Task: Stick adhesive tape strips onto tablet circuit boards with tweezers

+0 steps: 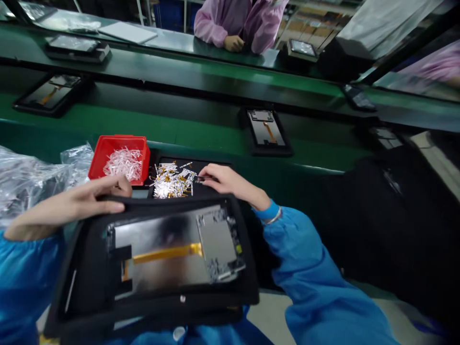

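On the near left, a heap of clear plastic bags (39, 175), just beyond a blue left sleeve (27, 282). Farther off, also on the left, an open tablet (56, 88) in a black frame on the green surface (179, 132), with a flat pale-topped stack (74, 44) beyond and a white sheet (127, 31) just right of that.

Next, clamped on the far edge of a near black tray (89, 254): the left hand (86, 201), thumb laid along the rim. In that tray, at the near centre and tilted, a second open tablet (161, 268), back exposed, orange ribbon (167, 253) running across to a grey metal plate (219, 237) at the right. Beyond the tray, a red box (142, 160) of clear thin strips (124, 164), and just right of it a loose pile of white and orange strips (170, 179) on a dark tray.

At the right side of the pile, well apart from the left hand, the right hand (224, 181), finger and thumb pinched on a thin dark item (207, 178), too blurred to identify. Far centre, a co-worker's pink sleeves (212, 24). Farther right, on the green surface, a third open tablet (266, 129) in a black frame; at the near right, dark cloth (388, 225)
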`<state>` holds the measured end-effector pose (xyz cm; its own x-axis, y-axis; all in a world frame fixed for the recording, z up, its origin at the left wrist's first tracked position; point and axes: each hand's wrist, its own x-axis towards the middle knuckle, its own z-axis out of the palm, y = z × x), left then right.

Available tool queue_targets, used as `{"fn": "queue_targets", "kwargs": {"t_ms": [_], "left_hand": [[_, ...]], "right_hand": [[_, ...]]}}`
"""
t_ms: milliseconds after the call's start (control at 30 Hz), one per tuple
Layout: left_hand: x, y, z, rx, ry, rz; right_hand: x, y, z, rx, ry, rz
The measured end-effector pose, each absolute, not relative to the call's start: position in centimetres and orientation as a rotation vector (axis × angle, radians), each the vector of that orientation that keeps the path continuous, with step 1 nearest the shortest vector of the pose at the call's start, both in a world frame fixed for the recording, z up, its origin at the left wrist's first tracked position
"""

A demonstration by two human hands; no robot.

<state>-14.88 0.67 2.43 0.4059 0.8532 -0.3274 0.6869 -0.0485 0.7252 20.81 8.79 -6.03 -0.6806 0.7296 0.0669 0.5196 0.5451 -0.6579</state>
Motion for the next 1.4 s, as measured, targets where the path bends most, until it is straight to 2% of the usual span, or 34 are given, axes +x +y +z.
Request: {"fn": "queue_targets", "kwargs": {"t_ms": [133, 300, 400, 600, 867, 1033, 1400], "left_hand": [[-14.2, -0.2, 0.5, 2.067, 1.223, 0.194], [-9.0, 0.1, 1.2, 2.344, 1.213, 0.487], [-5.0, 0.2, 2.0, 2.386, 1.015, 0.613], [-2.0, 0.1, 2.2, 2.291, 0.842, 0.829], [-2.1, -0.2, 2.1, 2.207, 0.855, 0.868], [-2.0, 0.0, 2.2, 2.186, 0.863, 0.900], [-2.6, -0.3, 1.8, 2.754, 0.680, 0.705]], "right_hand": [[22.4, 7.0, -3.4, -1.101, -2.211, 1.060], [21.0, 3.4, -0.5, -0.989, -1.596, 1.612], [19.7, 1.9, 0.4, -0.941, -1.413, 1.741], [19.1, 0.4, 0.8, -0.926, -1.261, 1.744], [19.2, -0.7, 0.5, -0.997, -1.440, 1.420], [19.1, -1.0, 0.3, -0.996, -1.421, 1.341], [20.4, -1.4, 0.4, -0.964, -1.624, 1.584]]}}
